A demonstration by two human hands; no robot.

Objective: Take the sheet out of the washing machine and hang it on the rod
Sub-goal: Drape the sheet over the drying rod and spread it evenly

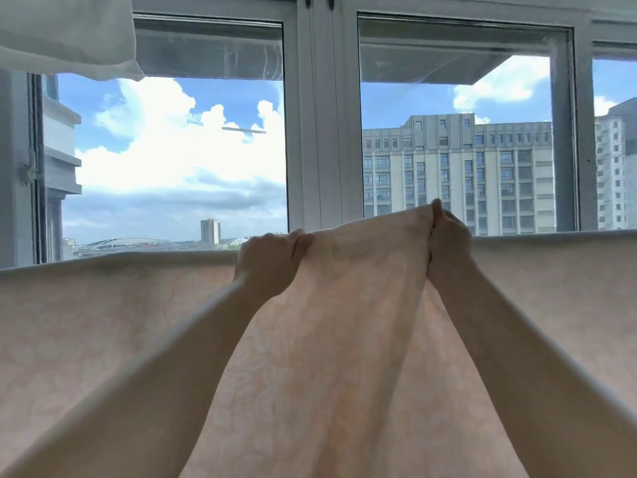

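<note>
— Gripping what, those two hands?
— Both pinch the pale patterned sheet [362,305]: left hand [272,260] and right hand [448,243] bunch a raised fold between them.
— And the rest of it?
— Spread out to either side of the hands, top edge level, with the window [310,132] beyond and a white cloth [69,32] up left.

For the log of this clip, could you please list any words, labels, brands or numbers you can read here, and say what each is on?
None can be read: the sheet shows only a faint pattern, and the window frame and the buildings outside carry no lettering that can be made out.
</note>
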